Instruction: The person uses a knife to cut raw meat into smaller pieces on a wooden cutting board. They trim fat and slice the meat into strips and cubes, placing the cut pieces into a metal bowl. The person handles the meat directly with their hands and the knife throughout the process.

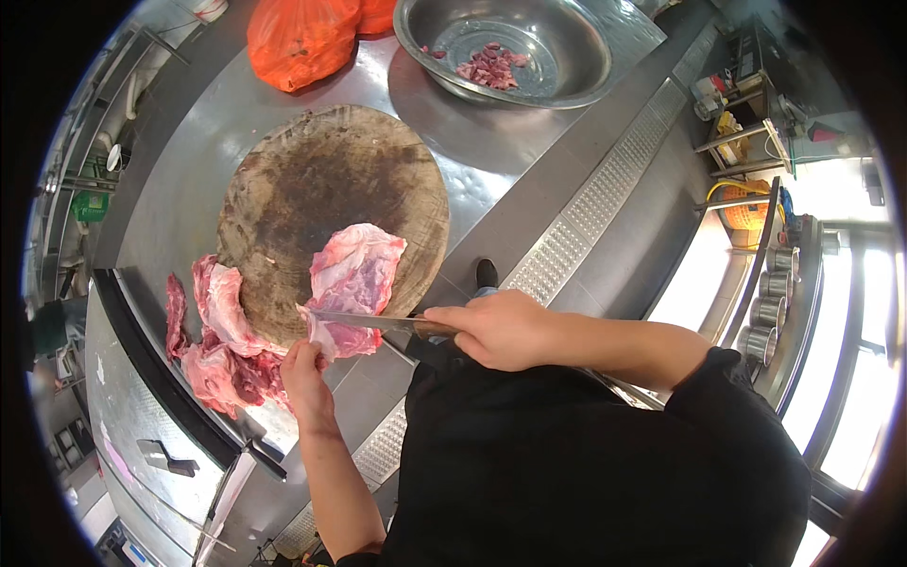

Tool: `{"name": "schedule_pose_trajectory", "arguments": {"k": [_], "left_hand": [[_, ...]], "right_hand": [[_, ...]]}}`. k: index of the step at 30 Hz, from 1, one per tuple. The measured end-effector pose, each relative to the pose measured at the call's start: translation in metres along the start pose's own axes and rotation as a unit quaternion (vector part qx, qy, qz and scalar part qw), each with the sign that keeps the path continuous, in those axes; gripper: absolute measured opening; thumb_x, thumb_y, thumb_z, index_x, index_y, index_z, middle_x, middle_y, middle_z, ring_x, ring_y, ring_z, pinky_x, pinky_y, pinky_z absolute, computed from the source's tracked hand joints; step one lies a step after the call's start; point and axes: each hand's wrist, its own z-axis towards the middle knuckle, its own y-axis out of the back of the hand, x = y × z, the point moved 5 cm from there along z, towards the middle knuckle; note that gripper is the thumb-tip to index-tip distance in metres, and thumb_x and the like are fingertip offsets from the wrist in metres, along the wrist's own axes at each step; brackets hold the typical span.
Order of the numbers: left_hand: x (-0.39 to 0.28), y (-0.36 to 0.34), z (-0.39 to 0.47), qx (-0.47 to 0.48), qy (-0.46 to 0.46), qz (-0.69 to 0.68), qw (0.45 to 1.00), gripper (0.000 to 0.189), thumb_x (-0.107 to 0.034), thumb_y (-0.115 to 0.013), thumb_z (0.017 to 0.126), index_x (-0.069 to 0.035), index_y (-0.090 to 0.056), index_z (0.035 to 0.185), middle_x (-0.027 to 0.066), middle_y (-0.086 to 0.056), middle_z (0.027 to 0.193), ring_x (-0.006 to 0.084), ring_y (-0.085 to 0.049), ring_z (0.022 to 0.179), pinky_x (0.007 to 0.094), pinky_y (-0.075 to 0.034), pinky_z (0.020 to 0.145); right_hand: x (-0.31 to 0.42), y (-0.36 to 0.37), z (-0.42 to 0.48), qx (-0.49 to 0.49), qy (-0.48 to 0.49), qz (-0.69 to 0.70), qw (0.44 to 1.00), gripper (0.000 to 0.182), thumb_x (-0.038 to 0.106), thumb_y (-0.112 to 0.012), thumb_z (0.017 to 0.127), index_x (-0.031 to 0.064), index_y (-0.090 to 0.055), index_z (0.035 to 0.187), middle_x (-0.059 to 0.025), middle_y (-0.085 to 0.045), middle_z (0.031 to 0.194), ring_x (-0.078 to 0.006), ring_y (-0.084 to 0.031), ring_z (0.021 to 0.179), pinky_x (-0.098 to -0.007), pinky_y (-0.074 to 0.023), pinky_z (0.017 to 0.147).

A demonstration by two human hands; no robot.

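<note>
A slab of raw meat with pale fat lies on the near right part of a round wooden chopping block. My right hand grips the wooden handle of a knife, whose blade lies across the near end of the slab. With my left hand I pinch the slab's near left edge, just below the blade tip. More raw meat pieces sit on the steel table to the left of the block, some leaning against its rim.
A large steel basin with small cut meat pieces stands beyond the block. Beside it are orange plastic bags. A cleaver rests on the white-topped surface at left. A perforated drain cover runs along the floor.
</note>
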Motion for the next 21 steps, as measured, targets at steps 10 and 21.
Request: {"name": "schedule_pose_trajectory", "arguments": {"k": [10,21], "left_hand": [[0.010,0.010,-0.008,-0.056,-0.002,0.036,0.998,0.011,-0.006,-0.055,0.080,-0.001,-0.062,0.073,-0.0015,-0.053,0.067,0.0081,-0.045,0.061,0.0232,-0.034,0.059],[0.016,-0.029,-0.028,-0.052,-0.101,0.046,0.993,0.015,-0.007,-0.067,0.082,0.002,-0.065,0.093,0.0051,-0.065,0.087,0.0123,-0.059,0.081,0.0270,-0.047,0.076]], "right_hand": [[0.005,0.008,0.010,0.001,0.030,-0.033,0.999,0.043,0.019,-0.051,0.088,0.0186,-0.054,0.132,-0.0145,-0.066,0.080,-0.0359,-0.065,0.073,-0.0478,-0.0521,0.065],[-0.002,0.036,-0.008,0.007,0.040,-0.076,0.996,0.043,0.018,-0.052,0.087,0.0204,-0.056,0.130,-0.0145,-0.066,0.078,-0.0363,-0.065,0.068,-0.0474,-0.0519,0.061]]}}
